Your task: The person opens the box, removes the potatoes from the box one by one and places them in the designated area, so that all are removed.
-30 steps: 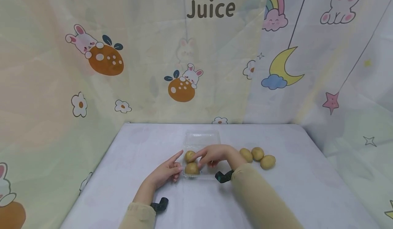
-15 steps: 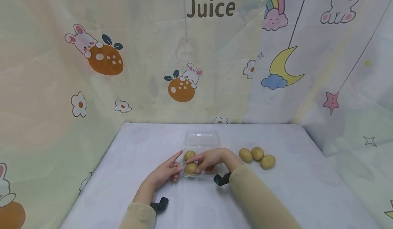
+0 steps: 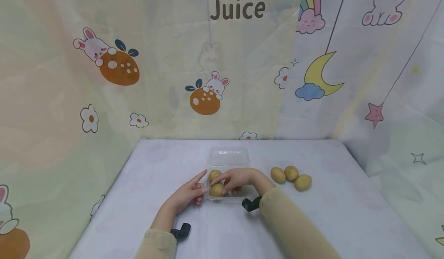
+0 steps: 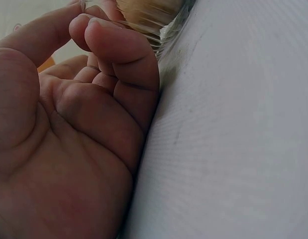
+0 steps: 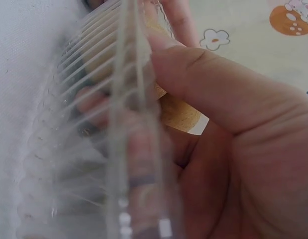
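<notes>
In the head view, a clear plastic clamshell box (image 3: 229,156) lies on the table with its lid raised at the back. Two potatoes sit inside along its left side, a rear potato (image 3: 214,173) and a front potato (image 3: 216,190). My right hand (image 3: 240,177) reaches in from the right and grips the front potato between thumb and index finger; its other fingers are partly hidden. Beside the box's left wall is my left hand (image 3: 189,191), index finger extended and thumb tip at the rim. Its other fingers curl loosely in the left wrist view.
Several potatoes lie around: three form a loose group right of the box, including a left one (image 3: 278,175), a rear one (image 3: 291,173) and a front one (image 3: 303,182). The white-covered table (image 3: 215,232) meets a printed cloth backdrop (image 3: 166,78).
My right hand has shifted slightly left and down onto the front potato, its index finger moving off the rear one. My left hand keeps its place.
</notes>
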`<state>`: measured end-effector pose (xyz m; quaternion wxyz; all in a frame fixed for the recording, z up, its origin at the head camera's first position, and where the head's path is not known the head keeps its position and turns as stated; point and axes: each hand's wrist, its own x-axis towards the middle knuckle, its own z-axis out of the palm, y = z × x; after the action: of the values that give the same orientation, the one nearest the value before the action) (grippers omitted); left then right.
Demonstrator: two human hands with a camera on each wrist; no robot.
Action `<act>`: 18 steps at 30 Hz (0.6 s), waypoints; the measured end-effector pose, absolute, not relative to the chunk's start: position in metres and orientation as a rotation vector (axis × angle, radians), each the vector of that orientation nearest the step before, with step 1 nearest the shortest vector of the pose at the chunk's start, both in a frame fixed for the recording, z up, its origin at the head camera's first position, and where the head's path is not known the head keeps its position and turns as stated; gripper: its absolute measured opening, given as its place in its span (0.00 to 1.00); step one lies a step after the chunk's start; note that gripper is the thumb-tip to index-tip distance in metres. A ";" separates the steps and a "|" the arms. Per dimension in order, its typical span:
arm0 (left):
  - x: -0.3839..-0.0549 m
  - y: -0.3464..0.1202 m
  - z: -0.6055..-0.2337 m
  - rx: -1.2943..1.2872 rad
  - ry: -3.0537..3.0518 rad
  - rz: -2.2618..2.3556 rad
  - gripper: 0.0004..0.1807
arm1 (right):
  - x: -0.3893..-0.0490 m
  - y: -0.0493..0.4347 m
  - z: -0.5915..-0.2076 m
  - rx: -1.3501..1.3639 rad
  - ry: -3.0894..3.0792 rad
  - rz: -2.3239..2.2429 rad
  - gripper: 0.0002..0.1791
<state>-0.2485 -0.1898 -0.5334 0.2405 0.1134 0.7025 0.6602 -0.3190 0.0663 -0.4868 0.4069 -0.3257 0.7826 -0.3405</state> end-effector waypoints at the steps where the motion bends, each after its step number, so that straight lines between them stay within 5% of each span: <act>1: -0.249 -0.190 -0.534 0.309 1.920 1.808 0.43 | -0.319 0.066 -0.487 -0.828 1.981 -0.855 0.23; 18: -0.249 -0.191 -0.534 0.306 1.910 1.812 0.43 | -0.316 0.071 -0.476 -0.828 2.030 -0.820 0.20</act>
<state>-0.2490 -0.1905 -0.5344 0.2429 0.1119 0.6990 0.6632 -0.3162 0.0707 -0.4760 0.3898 -0.3257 0.7987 -0.3226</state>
